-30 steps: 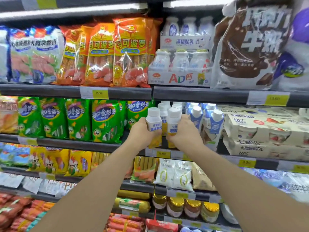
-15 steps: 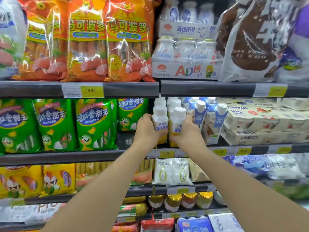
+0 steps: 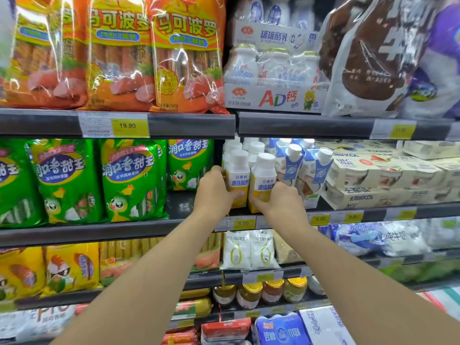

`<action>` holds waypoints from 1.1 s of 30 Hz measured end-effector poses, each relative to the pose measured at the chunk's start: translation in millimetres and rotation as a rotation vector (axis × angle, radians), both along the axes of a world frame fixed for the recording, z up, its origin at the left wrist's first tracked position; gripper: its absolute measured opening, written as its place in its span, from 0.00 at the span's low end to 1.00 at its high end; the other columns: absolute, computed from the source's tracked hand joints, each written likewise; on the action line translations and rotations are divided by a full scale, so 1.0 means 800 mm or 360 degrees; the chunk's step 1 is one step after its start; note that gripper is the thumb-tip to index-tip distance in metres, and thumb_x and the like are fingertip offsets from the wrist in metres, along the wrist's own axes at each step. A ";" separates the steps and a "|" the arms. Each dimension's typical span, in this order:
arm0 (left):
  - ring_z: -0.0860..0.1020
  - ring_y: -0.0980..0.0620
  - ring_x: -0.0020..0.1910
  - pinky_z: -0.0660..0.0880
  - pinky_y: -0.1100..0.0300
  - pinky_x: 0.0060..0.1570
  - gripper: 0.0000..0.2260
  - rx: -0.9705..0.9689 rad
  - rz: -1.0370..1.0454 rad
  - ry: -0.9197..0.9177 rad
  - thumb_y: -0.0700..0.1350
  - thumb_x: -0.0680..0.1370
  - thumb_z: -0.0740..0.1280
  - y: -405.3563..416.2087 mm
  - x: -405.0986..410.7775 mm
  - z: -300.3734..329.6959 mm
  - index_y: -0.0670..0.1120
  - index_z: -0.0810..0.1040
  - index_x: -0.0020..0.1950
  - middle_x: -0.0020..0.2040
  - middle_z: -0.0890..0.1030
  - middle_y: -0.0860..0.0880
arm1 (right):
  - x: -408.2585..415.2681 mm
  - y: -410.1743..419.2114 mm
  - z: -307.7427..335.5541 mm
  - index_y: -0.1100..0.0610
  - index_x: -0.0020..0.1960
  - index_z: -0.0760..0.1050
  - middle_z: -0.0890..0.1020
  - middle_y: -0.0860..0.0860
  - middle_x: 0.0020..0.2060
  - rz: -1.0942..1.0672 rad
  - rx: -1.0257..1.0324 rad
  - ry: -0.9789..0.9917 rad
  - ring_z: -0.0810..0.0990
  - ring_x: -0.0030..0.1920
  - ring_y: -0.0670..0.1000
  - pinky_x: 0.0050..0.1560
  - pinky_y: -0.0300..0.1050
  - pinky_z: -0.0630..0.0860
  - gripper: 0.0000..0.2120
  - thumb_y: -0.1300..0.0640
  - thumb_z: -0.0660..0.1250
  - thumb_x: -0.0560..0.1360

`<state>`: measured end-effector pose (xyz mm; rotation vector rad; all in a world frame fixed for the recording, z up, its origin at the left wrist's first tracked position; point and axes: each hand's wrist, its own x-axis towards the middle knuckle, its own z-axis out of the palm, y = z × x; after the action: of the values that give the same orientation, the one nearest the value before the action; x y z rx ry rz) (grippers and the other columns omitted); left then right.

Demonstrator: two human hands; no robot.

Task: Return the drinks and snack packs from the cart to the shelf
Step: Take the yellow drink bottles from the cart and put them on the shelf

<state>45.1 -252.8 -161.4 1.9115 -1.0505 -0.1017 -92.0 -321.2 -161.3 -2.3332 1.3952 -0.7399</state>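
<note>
Arms: two bare forearms reach up from the bottom edge toward the middle shelf (image 3: 149, 230), converging on its 6.00 price tag (image 3: 242, 223).
Left hand (image 3: 215, 192): wrapped around the left bottle (image 3: 238, 179), fingers on the bottle's left side, thumb across its lower yellow front.
Right hand (image 3: 282, 201): closed around the right bottle (image 3: 264, 181), thumb on the lower front, fingers curled over its right side.
Bottles: both white-capped with yellow bases, upright, side by side and touching, standing at the front edge of the middle shelf directly above the 6.00 price tag.
Same row, behind: more white-capped bottles (image 3: 256, 148) stand just behind the held pair.
Right of the held pair: blue-and-white cartons (image 3: 290, 165) with round white caps, just beside the right bottle; beyond them, stacked cream-coloured multipack boxes (image 3: 373, 175).
Left of the held pair: green snack bags (image 3: 129, 180) fill the same shelf, with a bare dark gap between them and the left bottle.
Shelf above: orange sausage packs (image 3: 184, 53) over a 19.90 tag (image 3: 127, 125); to their right, a tray of small white bottles marked AD (image 3: 273, 95).
Shelf below the 6.00 price tag: two white pouches (image 3: 249, 249).
</note>
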 end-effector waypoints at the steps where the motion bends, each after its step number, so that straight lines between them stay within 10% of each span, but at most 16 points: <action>1: 0.76 0.54 0.47 0.73 0.60 0.45 0.24 0.0002 0.0000 0.0009 0.48 0.69 0.79 0.000 0.000 -0.001 0.45 0.75 0.60 0.50 0.80 0.52 | -0.001 0.000 0.000 0.58 0.49 0.77 0.83 0.54 0.41 -0.0016 -0.0018 0.0059 0.83 0.43 0.58 0.40 0.50 0.80 0.23 0.38 0.70 0.72; 25: 0.74 0.50 0.55 0.71 0.58 0.50 0.28 0.0434 -0.0027 -0.0092 0.56 0.73 0.74 0.031 -0.008 0.011 0.43 0.71 0.66 0.59 0.77 0.47 | -0.038 0.000 0.006 0.56 0.46 0.78 0.82 0.51 0.41 0.0057 -0.0022 0.0086 0.82 0.43 0.54 0.43 0.52 0.81 0.24 0.34 0.68 0.73; 33: 0.76 0.50 0.51 0.75 0.52 0.53 0.14 0.0749 -0.0782 -0.0714 0.54 0.82 0.59 0.046 -0.078 0.041 0.46 0.76 0.57 0.52 0.79 0.49 | -0.113 -0.004 0.019 0.54 0.47 0.79 0.83 0.52 0.42 -0.0082 -0.0230 0.0357 0.81 0.45 0.55 0.43 0.50 0.80 0.23 0.34 0.61 0.77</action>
<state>-17.3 -216.1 -128.7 2.0940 -1.9292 -0.2203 -182.6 -324.7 -146.2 -2.5672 1.5466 -0.6276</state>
